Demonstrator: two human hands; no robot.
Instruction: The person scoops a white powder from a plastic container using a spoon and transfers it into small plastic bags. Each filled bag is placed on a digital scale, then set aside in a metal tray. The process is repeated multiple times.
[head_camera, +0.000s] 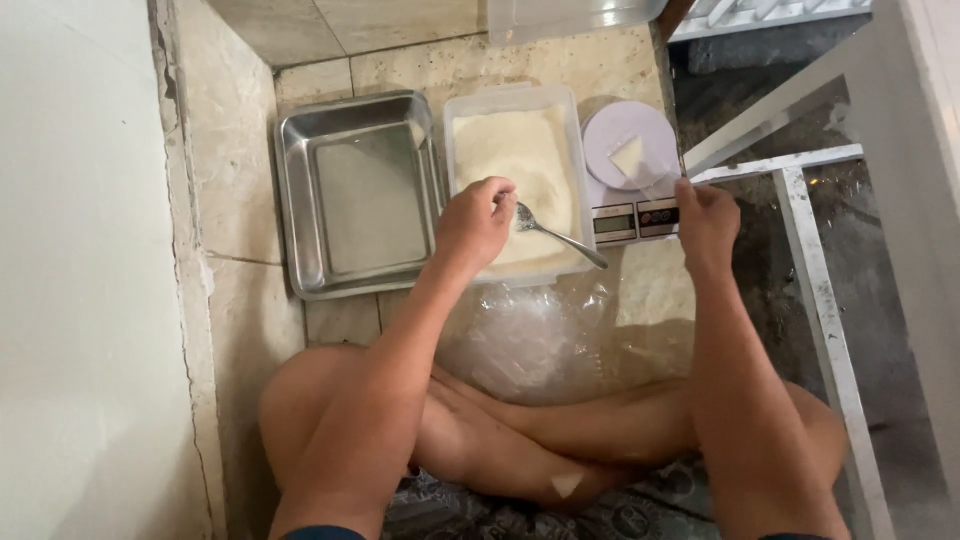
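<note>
A clear rectangular plastic tub filled with pale cream-coloured powder (515, 165) sits just above the centre of the frame, on a beige stone tile floor (640, 290). The left hand (476, 224) hovers over the tub's lower edge with its fingers curled closed around the handle of a silver metal spoon (556, 234), whose bowl rests at the powder and whose handle points down and to the right.

Just right of the tub stands a small white digital kitchen scale (634, 218) with a round platform, carrying a thin see-through plastic bag with a little pale powder (630, 155) in it. The right hand (706, 218) is at the scale's right edge, fingers bent and pinched together at the bag's edge; exactly how much it grips cannot be made out.

Left of the tub, touching it, lies an empty shiny rectangular steel tray (357, 195). Below the tub, a heap of crumpled clear plastic bags (520, 335) lies in front of the person's crossed bare legs (520, 440) at the bottom of the frame. A pale plastered wall (80, 300) fills the left side.
</note>
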